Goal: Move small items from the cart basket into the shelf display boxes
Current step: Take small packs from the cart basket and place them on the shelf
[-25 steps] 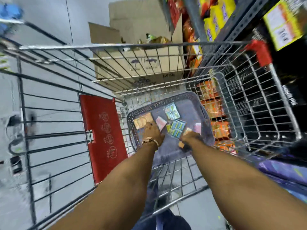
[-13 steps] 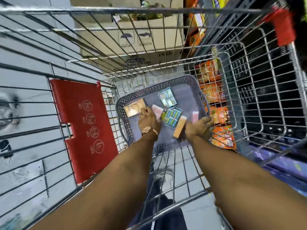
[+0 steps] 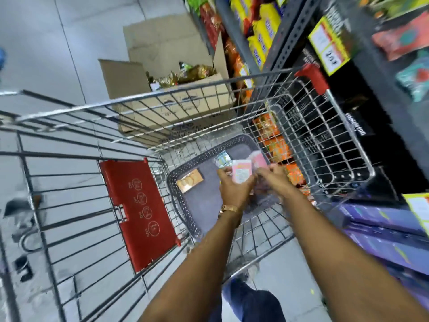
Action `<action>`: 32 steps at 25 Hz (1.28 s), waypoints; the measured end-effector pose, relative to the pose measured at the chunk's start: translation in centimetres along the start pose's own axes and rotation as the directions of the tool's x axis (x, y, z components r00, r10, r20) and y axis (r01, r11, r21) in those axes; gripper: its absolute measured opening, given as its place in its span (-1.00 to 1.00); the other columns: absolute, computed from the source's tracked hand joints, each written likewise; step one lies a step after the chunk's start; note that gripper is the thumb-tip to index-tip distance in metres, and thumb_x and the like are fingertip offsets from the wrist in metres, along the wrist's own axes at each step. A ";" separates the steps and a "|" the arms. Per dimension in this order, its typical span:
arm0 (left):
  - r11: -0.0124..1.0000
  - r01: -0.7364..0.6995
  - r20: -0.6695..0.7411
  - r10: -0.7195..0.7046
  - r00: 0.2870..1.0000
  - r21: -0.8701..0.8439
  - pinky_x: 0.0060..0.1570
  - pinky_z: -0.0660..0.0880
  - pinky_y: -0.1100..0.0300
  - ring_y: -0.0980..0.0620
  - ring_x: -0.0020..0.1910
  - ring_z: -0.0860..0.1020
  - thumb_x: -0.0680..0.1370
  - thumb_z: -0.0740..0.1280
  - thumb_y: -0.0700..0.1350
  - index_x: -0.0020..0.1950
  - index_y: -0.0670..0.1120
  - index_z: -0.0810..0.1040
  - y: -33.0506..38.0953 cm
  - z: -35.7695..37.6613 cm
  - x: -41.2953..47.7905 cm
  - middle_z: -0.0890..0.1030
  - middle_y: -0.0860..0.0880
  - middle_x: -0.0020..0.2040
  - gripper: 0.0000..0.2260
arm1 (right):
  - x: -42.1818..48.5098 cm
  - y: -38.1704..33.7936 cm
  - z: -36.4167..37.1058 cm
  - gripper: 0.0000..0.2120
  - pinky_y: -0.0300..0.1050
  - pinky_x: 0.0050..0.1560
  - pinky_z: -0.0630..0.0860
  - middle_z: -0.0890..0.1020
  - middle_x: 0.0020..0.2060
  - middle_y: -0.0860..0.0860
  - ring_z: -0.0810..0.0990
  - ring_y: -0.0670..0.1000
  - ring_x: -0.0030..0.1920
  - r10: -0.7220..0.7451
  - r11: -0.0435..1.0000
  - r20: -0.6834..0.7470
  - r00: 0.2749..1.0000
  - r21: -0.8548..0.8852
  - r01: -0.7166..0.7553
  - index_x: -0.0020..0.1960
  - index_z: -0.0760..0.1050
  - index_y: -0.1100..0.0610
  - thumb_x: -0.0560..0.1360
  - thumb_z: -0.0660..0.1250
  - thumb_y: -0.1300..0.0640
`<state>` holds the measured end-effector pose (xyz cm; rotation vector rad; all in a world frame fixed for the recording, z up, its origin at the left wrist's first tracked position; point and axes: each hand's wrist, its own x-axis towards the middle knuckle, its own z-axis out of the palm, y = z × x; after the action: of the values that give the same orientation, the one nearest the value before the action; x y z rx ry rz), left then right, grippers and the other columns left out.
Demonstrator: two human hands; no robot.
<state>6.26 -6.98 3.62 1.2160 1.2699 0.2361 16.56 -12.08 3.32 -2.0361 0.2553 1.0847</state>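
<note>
Wire-mesh metal shopping cart [image 3: 308, 126], red folding seat flap [image 3: 139, 212], carrying one grey perforated plastic basket [image 3: 185, 205]. Basket floor holds an orange biscuit packet [image 3: 189, 181] at left and a blue-green packet [image 3: 223, 158] at the far side.

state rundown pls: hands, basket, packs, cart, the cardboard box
left hand: closed on a pink pack, over the basket
right hand: at the pink pack, blurred, grip unclear
pink pack: lifted, upright
grey basket: in the cart, mostly bare
biscuit pack: flat on the basket floor, untouched
blue-green pack: lying in the basket, partly hidden
cart: beside the shelf
red flap: against the cart's left side
cardboard box: open, wrappers inside
</note>
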 end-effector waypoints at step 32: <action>-0.519 -0.847 0.936 0.229 -0.266 -0.113 -0.32 0.65 0.00 -0.18 0.21 0.56 0.48 0.38 -0.16 0.35 -0.01 0.46 6.9 24.9 -39.0 0.42 -0.07 0.44 -0.56 | -30.3 16.8 -34.9 -0.59 0.01 0.38 0.38 0.45 0.36 0.24 0.42 0.19 0.38 -0.027 0.955 -0.972 0.234 0.044 0.292 0.35 0.44 0.26 0.51 0.31 0.28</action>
<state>15.46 -46.05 27.63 2.7975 -1.0011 0.1803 10.78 -54.10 28.34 -2.1818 0.7302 -0.5353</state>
